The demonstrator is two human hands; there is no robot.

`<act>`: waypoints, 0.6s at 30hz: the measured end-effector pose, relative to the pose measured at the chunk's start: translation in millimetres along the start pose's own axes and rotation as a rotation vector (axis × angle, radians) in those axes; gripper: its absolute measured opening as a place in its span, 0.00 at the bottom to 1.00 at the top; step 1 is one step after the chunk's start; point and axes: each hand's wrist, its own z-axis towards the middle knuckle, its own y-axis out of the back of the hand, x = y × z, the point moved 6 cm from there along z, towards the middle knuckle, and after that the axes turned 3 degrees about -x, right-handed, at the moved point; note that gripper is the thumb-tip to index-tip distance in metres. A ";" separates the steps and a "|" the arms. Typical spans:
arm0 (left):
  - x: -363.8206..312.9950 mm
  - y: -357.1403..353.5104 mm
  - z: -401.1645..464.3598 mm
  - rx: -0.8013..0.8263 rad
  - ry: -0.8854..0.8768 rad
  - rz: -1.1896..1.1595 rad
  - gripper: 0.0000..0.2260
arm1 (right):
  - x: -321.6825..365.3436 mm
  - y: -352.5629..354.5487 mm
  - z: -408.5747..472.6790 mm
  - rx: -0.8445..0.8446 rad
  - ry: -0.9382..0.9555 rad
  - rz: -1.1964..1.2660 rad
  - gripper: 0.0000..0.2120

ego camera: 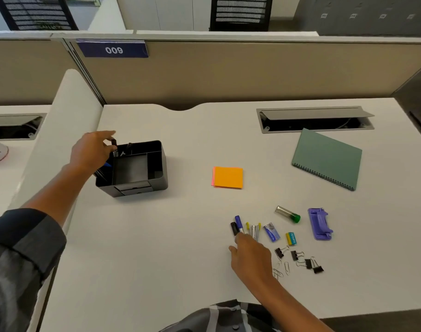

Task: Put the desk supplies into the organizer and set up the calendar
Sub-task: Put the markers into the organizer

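Note:
A black organizer (157, 164) stands on the white desk (157, 236) at the left. My left hand (92, 149) pinches a black pen (113, 143) upright over the organizer's back left compartment, where other pens stand. My right hand (250, 255) reaches onto a bunch of pens and markers (246, 227) lying near the front; whether its fingers grip one is hidden. An orange sticky-note pad (228, 177) lies mid-desk. The green spiral-bound calendar (328, 158) lies flat at the back right.
Right of the pens lie a staples box (271, 232), an eraser (291, 238), a green-capped tube (288, 213), a purple hole punch (320, 224), several binder clips (300, 258) and paper clips (282, 268). An open cable hatch (314, 119) sits at the back. A partition rises behind.

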 end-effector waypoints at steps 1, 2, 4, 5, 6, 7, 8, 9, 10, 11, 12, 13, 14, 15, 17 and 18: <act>0.0 1.1 -1.8 -0.005 -0.018 -0.010 0.22 | -4.0 -0.7 0.2 0.015 -0.027 -0.012 0.13; -0.4 2.2 -3.8 -0.015 -0.034 -0.017 0.25 | -7.3 -1.6 0.1 0.032 -0.048 -0.022 0.13; -3.9 8.4 -9.9 -0.070 -0.053 -0.032 0.27 | -12.7 -3.0 0.5 0.050 -0.076 -0.037 0.14; -8.0 12.6 -14.9 -0.111 -0.067 -0.045 0.27 | -14.7 -2.8 0.9 0.058 -0.091 -0.044 0.14; -13.3 16.6 -21.5 -0.155 -0.093 -0.064 0.27 | -16.7 -3.1 1.6 0.069 -0.108 -0.047 0.14; -21.0 20.1 -30.5 -0.195 -0.136 -0.087 0.27 | -18.5 -4.1 1.8 0.084 -0.121 -0.048 0.14; -30.3 22.5 -41.0 -0.221 -0.192 -0.115 0.28 | -19.7 -6.1 2.4 0.099 -0.126 -0.052 0.13; -40.3 23.8 -52.3 -0.237 -0.256 -0.145 0.29 | -20.1 -8.6 2.3 0.117 -0.127 -0.059 0.13; -49.5 23.7 -64.3 -0.249 -0.313 -0.175 0.30 | -19.7 -10.0 1.9 0.131 -0.122 -0.066 0.13; -57.1 22.2 -76.2 -0.259 -0.353 -0.205 0.29 | -19.0 -11.5 1.4 0.145 -0.119 -0.072 0.12; -63.3 19.2 -87.7 -0.269 -0.373 -0.239 0.28 | -18.4 -12.7 1.1 0.155 -0.114 -0.076 0.12; -69.4 15.1 -99.2 -0.279 -0.380 -0.283 0.26 | -17.6 -13.5 0.8 0.160 -0.108 -0.081 0.12; -74.2 8.6 -110.4 -0.287 -0.381 -0.325 0.24 | -16.5 -14.0 0.5 0.163 -0.102 -0.088 0.12; -79.4 0.2 -121.7 -0.286 -0.380 -0.354 0.22 | -15.5 -13.6 0.4 0.161 -0.097 -0.090 0.11; -92.0 -20.3 -148.2 -0.225 -0.365 -0.405 0.19 | -12.4 -9.7 0.0 0.132 -0.085 -0.074 0.11; -98.4 -31.2 -161.8 -0.162 -0.346 -0.438 0.20 | -9.6 -6.6 0.1 0.104 -0.074 -0.055 0.11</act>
